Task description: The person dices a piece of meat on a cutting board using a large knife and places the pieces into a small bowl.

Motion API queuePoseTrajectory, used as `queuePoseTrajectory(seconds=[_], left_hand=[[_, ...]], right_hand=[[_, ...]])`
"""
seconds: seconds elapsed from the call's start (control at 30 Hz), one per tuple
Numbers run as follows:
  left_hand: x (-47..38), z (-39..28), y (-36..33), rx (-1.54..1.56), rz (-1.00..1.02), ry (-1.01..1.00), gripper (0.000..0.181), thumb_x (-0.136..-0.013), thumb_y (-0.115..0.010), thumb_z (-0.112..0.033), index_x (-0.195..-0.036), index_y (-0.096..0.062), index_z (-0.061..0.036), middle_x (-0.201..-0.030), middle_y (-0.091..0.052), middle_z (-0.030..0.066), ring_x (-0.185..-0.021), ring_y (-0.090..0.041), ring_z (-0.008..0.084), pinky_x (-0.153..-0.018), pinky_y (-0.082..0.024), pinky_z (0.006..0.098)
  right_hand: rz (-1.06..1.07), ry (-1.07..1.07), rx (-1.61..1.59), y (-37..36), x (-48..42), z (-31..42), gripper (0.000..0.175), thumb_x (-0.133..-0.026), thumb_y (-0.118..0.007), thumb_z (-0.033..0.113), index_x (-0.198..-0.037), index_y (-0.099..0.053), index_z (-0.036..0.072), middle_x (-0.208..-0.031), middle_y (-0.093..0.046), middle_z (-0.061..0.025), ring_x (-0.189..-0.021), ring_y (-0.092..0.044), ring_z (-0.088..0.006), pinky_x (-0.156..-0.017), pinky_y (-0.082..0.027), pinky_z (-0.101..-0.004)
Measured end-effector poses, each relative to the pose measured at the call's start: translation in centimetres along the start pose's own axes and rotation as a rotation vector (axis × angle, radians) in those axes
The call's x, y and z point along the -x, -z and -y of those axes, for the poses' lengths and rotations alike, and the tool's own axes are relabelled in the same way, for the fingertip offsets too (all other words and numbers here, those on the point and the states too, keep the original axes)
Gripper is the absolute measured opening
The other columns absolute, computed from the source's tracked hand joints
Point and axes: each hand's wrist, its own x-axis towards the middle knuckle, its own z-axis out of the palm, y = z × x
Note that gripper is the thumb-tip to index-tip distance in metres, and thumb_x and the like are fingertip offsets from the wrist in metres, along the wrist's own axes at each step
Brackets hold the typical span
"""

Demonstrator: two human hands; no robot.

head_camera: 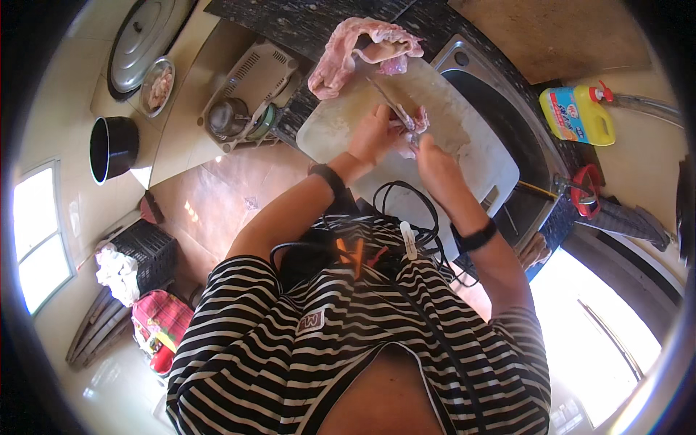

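My right hand (439,166) grips the handle of a kitchen knife (385,97), whose blade slants away over a white cutting board (321,136). Pinched in my left hand (372,136) is a small piece of raw meat (421,118) right by the blade. The fingers partly hide that piece, so I cannot tell how deep the edge sits in it. A large slab of raw meat (337,57), apparently with skin, lies folded over the board's far edge. Beside it rests a small pink scrap (393,66).
Right of the board is a metal sink (447,53), with a yellow detergent bottle (576,115) beyond it. To the left stand a plastic basket (255,68) holding a metal cup, a dish of meat pieces (159,89) and a black pot (115,149). Black cables (435,209) hang before my chest.
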Motion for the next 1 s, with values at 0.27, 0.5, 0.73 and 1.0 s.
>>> queuePoseTrajectory(seconds=[0.27,0.5,0.73,1.0], left_hand=[[0.8,1.2,0.5,0.179,-0.037,0.193,0.034,-0.077,-0.072,-0.02,-0.099,-0.058,0.0018,-0.095,-0.064,0.019,-0.087,-0.064,0.0318,-0.071,-0.051,0.0386],[0.6,0.5,0.7,0.191,0.066,0.057,0.028,-0.079,-0.067,-0.012,-0.102,-0.056,-0.0012,-0.097,-0.06,0.0214,-0.093,-0.059,0.0386,-0.08,-0.049,0.0424],[0.7,0.4,1.6,0.249,0.051,0.252,0.027,-0.08,-0.066,-0.011,-0.102,-0.055,-0.0013,-0.095,-0.061,0.0208,-0.09,-0.06,0.0382,-0.078,-0.049,0.043],[0.1,0.7,1.0,0.151,0.131,0.049,0.033,-0.081,-0.069,-0.021,-0.103,-0.056,0.0007,-0.1,-0.06,0.0213,-0.089,-0.062,0.0341,-0.077,-0.05,0.0376]], right_hand=[[0.039,-0.044,-0.09,1.1,3.9,-2.0,0.026,-0.097,-0.05,0.024,-0.095,-0.038,0.001,-0.078,-0.06,-0.0295,-0.075,-0.059,-0.0485,-0.062,-0.045,-0.0551],[-0.085,0.072,-0.078,0.0,-0.3,-1.4,0.026,-0.097,-0.05,0.024,-0.098,-0.038,0.002,-0.077,-0.061,-0.0291,-0.075,-0.06,-0.0478,-0.063,-0.046,-0.0551],[-0.001,0.039,-0.092,-0.2,4.4,-2.8,0.025,-0.097,-0.048,0.024,-0.1,-0.041,0.001,-0.079,-0.062,-0.0286,-0.077,-0.061,-0.0469,-0.066,-0.047,-0.0551],[-0.127,0.078,-0.163,-1.6,-0.4,-0.9,0.024,-0.098,-0.045,0.024,-0.098,-0.04,0.001,-0.081,-0.062,-0.0289,-0.08,-0.061,-0.0477,-0.068,-0.047,-0.0553]])
